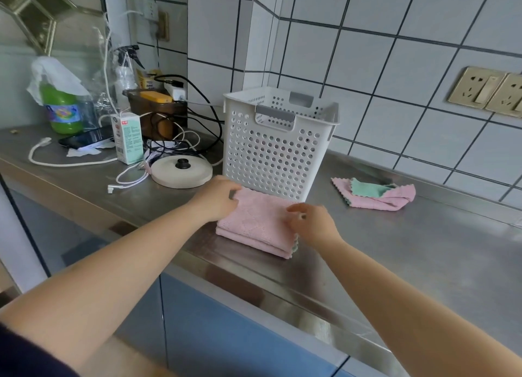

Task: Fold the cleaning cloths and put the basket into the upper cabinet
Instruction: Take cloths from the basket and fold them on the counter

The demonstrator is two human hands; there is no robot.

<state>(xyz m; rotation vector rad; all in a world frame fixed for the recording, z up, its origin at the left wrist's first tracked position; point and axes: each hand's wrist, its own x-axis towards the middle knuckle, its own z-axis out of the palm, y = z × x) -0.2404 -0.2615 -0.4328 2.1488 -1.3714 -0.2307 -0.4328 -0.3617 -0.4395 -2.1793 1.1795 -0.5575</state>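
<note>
Head view: your left hand [219, 197] rests on the folded pink cloth [255, 224], fingers curled at its far left corner; whether it pinches or only presses, I cannot tell. Your right hand [310, 222] sits at the cloth's right edge, fingertips drawn together, apparently squaring the layers. The cloth lies at the counter [409, 249] front, touching the white basket [278, 142] at 12 o'clock, handy for loading. 1 crumpled pink-and-green cloth [375, 194] waits at 2 o'clock, unfolded. The upper cabinet is not shown.
</note>
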